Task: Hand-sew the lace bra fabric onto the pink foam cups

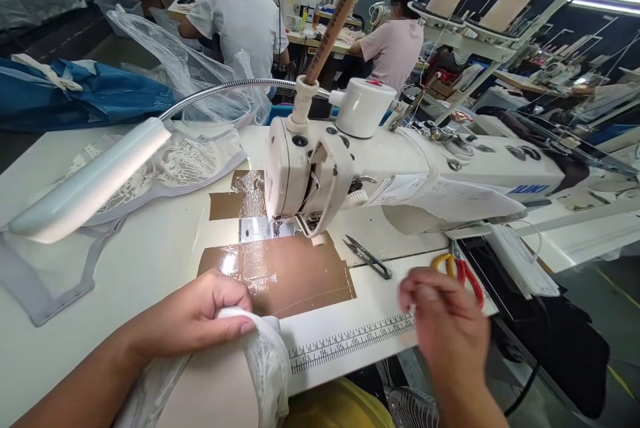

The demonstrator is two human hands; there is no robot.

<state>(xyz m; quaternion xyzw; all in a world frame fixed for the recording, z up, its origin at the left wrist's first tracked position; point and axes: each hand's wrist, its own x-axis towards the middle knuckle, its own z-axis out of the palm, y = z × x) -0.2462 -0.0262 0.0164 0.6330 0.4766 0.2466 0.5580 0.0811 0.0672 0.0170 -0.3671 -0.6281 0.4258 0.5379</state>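
Note:
My left hand (215, 318) pinches the edge of a white lace garment piece (267, 355) between thumb and fingers, at the front edge of the sewing table. A smooth beige panel (215, 391) hangs with the lace below that hand. My right hand (445, 321) is raised over the table's front right edge, apart from the lace, with its fingers curled together. Some blur on those fingers hides whether anything is between them. Thread snips (369, 257) lie to its upper left. Red-and-yellow-handled scissors (463, 275) are just behind it.
A white sewing machine (350, 161) stands ahead, above brown tape (285, 275) on the table. A lamp (95, 181) overhangs a white lace bra (190, 158) at left. A printed ruler (350, 345) runs along the front edge. Two people (243, 31) sit beyond.

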